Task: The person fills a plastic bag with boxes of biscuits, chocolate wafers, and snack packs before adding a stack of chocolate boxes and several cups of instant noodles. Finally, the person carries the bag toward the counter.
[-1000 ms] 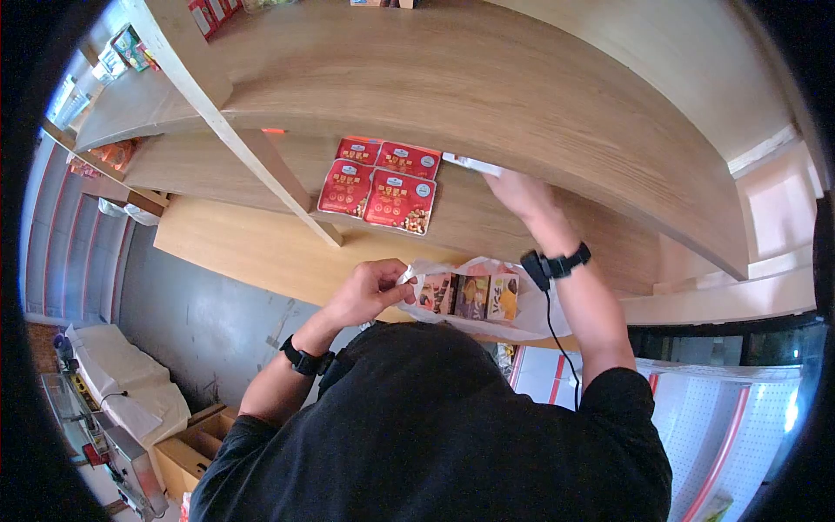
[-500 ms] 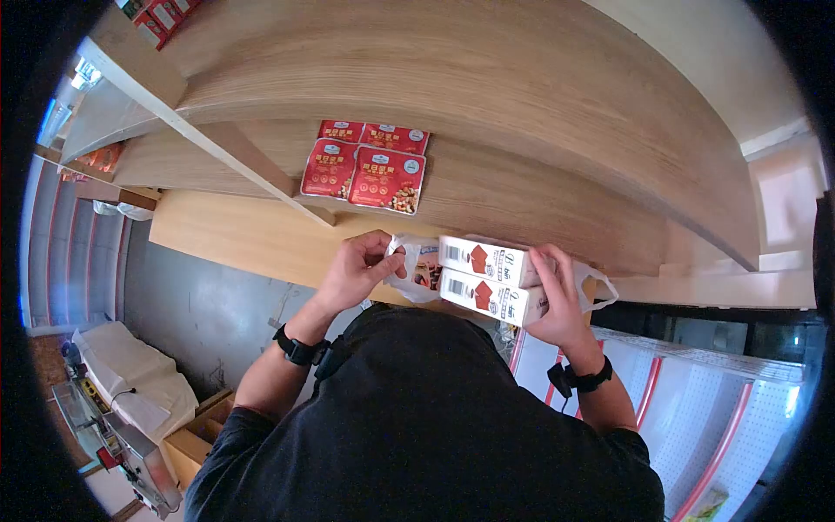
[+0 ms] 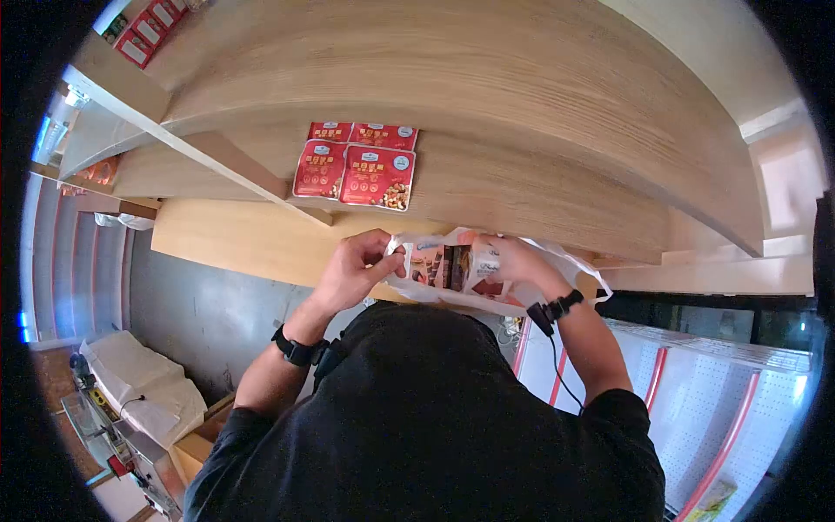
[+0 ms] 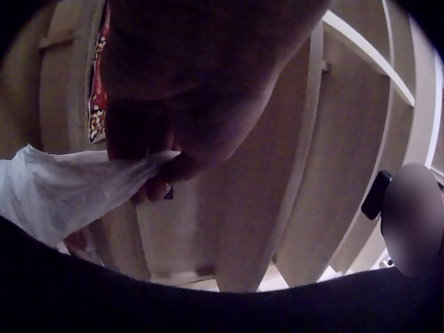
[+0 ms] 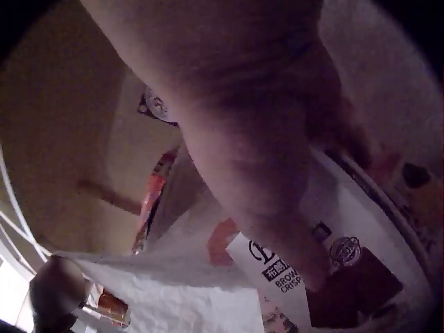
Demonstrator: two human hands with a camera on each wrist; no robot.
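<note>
My left hand [image 3: 387, 259] pinches the rim of a white plastic bag [image 3: 487, 302] and holds it up in front of my chest. In the left wrist view the left hand's fingers [image 4: 158, 182] clamp the bag's thin film [image 4: 69, 198]. My right hand [image 3: 494, 257] is down inside the bag's mouth, gripping a white snack box [image 3: 487, 277] among other boxes [image 3: 439, 265]. The right wrist view shows the thumb [image 5: 298, 243] lying along the white box [image 5: 274, 270], printed with brownie lettering, with the bag's wall [image 5: 173, 305] below it.
Red snack packs [image 3: 352, 170] lie in a block on the wooden shelf [image 3: 522, 191] just beyond the bag. More shelves [image 3: 487, 78] rise above, with small red boxes [image 3: 143, 30] at top left. A red-trimmed white rack [image 3: 696, 409] stands at lower right.
The right hand reached to the shelf, came back with two white boxes above the bag, and has now sunk into the bag with them. The left hand kept hold of the bag's rim.
</note>
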